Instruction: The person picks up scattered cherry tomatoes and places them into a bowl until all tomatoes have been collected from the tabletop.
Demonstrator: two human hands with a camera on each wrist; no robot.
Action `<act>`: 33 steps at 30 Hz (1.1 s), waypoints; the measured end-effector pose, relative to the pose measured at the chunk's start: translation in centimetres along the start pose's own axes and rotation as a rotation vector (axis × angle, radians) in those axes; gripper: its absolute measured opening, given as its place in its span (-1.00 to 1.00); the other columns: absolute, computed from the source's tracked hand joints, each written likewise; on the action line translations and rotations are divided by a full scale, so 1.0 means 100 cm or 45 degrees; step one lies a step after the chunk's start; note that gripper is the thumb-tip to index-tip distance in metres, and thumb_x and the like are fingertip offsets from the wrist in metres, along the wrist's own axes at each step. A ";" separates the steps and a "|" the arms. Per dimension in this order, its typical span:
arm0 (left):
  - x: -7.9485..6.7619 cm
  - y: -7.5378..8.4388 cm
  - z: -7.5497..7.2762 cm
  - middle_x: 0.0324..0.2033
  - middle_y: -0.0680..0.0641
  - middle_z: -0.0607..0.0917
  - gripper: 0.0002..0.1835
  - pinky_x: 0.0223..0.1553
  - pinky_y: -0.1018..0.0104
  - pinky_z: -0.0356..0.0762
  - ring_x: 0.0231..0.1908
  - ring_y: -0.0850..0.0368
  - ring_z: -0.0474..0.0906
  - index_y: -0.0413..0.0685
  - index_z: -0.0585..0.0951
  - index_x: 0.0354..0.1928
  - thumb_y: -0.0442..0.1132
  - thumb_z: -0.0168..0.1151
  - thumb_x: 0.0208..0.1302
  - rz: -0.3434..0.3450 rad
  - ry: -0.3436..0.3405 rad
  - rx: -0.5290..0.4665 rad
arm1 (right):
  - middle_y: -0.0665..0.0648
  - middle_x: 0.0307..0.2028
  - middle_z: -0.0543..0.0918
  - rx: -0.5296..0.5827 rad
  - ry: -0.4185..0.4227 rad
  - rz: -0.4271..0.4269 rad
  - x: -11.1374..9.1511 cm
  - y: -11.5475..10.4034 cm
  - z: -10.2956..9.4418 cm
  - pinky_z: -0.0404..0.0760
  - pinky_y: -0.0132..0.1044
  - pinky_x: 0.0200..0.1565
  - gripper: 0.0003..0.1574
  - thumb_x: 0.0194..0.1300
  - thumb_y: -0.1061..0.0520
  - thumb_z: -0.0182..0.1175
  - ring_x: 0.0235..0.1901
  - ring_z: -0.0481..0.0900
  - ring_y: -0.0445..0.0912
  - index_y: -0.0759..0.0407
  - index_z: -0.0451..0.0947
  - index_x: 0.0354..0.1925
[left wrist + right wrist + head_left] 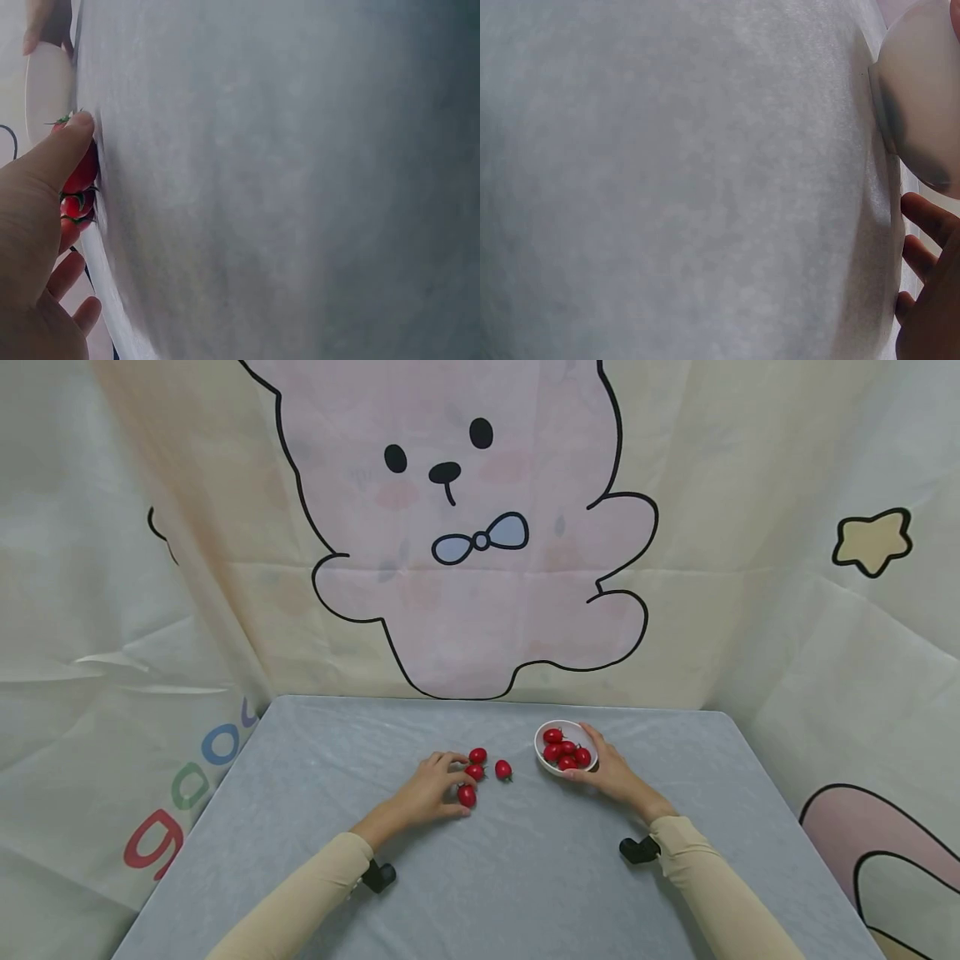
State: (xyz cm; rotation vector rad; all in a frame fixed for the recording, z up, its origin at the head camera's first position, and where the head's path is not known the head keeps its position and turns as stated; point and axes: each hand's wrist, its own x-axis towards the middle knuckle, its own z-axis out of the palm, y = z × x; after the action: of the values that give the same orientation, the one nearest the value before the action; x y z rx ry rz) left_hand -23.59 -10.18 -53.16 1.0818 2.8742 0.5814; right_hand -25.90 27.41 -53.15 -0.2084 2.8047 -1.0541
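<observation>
My left hand reaches around a small cluster of red cherry tomatoes on the cloth, its fingers bent. Its thumb and forefinger pinch the nearest cherry tomato. Two more, a middle tomato and a far tomato, sit by the other fingertips. In the left wrist view the thumb lies across a tomato with a green stem. A white bowl holding several cherry tomatoes stands to the right. My right hand grips the bowl's right side, thumb at the near rim and fingers at the far rim.
A loose cherry tomato lies between the cluster and the bowl. The table has a grey-blue cloth, and a printed curtain hangs behind its back edge. Black wrist mounts stick out from both cuffs.
</observation>
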 end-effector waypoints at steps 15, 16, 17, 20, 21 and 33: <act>-0.001 0.004 0.000 0.29 -0.05 0.44 -0.55 0.35 -0.11 0.27 0.30 -0.02 0.30 0.24 0.65 0.08 0.16 0.39 0.16 -0.015 -0.018 -0.006 | 0.35 0.47 0.17 -0.008 0.003 -0.002 -0.001 -0.001 0.000 0.19 0.46 0.30 0.39 0.06 -0.39 0.38 0.43 0.15 0.36 -0.08 -0.20 0.57; 0.000 0.004 -0.001 0.30 -0.05 0.44 -0.55 0.35 -0.11 0.27 0.31 -0.02 0.29 0.25 0.64 0.08 0.16 0.39 0.17 -0.018 -0.023 -0.003 | 0.35 0.47 0.16 -0.008 0.000 -0.003 -0.001 -0.001 0.000 0.19 0.46 0.30 0.39 0.06 -0.39 0.38 0.44 0.15 0.36 -0.08 -0.20 0.57; 0.000 0.004 -0.001 0.30 -0.05 0.43 -0.55 0.36 -0.11 0.26 0.31 -0.02 0.28 0.25 0.64 0.09 0.15 0.39 0.17 -0.021 -0.028 -0.004 | 0.35 0.47 0.16 -0.009 0.000 -0.002 -0.001 -0.001 0.000 0.19 0.46 0.30 0.39 0.06 -0.39 0.38 0.43 0.15 0.35 -0.08 -0.21 0.57; 0.001 0.005 -0.004 0.32 -0.06 0.42 -0.55 0.36 -0.12 0.25 0.33 -0.02 0.27 0.26 0.64 0.09 0.15 0.39 0.17 -0.035 -0.038 -0.010 | 0.35 0.47 0.17 -0.004 0.000 -0.005 0.000 -0.002 0.000 0.19 0.45 0.30 0.39 0.06 -0.38 0.39 0.43 0.16 0.35 -0.09 -0.20 0.57; 0.002 0.005 -0.005 0.33 -0.06 0.41 -0.55 0.36 -0.12 0.25 0.33 -0.02 0.27 0.26 0.64 0.09 0.15 0.39 0.17 -0.041 -0.041 -0.008 | 0.35 0.46 0.17 -0.003 -0.001 -0.004 0.000 -0.002 0.000 0.20 0.45 0.30 0.39 0.06 -0.38 0.39 0.43 0.16 0.35 -0.09 -0.20 0.57; 0.016 0.012 -0.032 0.33 -0.05 0.42 -0.59 0.33 -0.14 0.28 0.33 -0.05 0.28 0.30 0.65 0.09 0.08 0.41 0.18 -0.019 0.024 0.048 | 0.32 0.49 0.13 -0.007 -0.008 0.002 0.000 0.002 0.000 0.20 0.46 0.30 0.38 0.08 -0.39 0.37 0.45 0.12 0.35 -0.11 -0.22 0.57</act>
State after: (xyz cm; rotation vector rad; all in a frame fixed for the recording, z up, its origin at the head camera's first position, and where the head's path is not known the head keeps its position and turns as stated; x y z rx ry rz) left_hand -24.50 -9.36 -49.55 1.0643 2.9185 0.5413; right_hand -25.96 27.57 -53.29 -0.2092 2.8025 -1.0435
